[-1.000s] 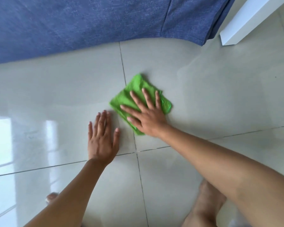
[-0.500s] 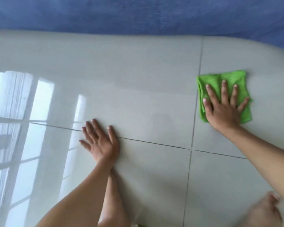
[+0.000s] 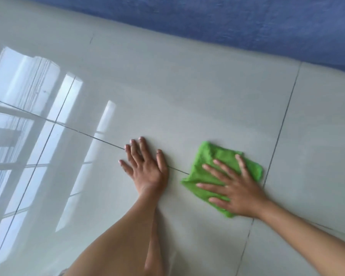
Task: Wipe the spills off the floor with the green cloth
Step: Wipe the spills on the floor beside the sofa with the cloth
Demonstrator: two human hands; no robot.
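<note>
A folded green cloth (image 3: 213,166) lies flat on the glossy grey floor tiles (image 3: 187,100), right of centre. My right hand (image 3: 235,188) presses down on it with fingers spread, covering its near half. My left hand (image 3: 145,168) rests palm-down on the bare tile just left of the cloth, fingers apart, holding nothing. A small gap separates the left hand from the cloth. I cannot make out any spill on the shiny tiles.
A blue fabric surface (image 3: 247,22) runs along the far edge of the floor. Bright window reflections (image 3: 28,116) cover the tiles at the left. Dark grout lines (image 3: 281,124) cross the floor. My leg (image 3: 153,251) shows below the left forearm.
The cloth and my right hand have slid left, closer to my left hand, now crossing a grout line. The view has tilted and swung. The left hand stays planted on the floor.
</note>
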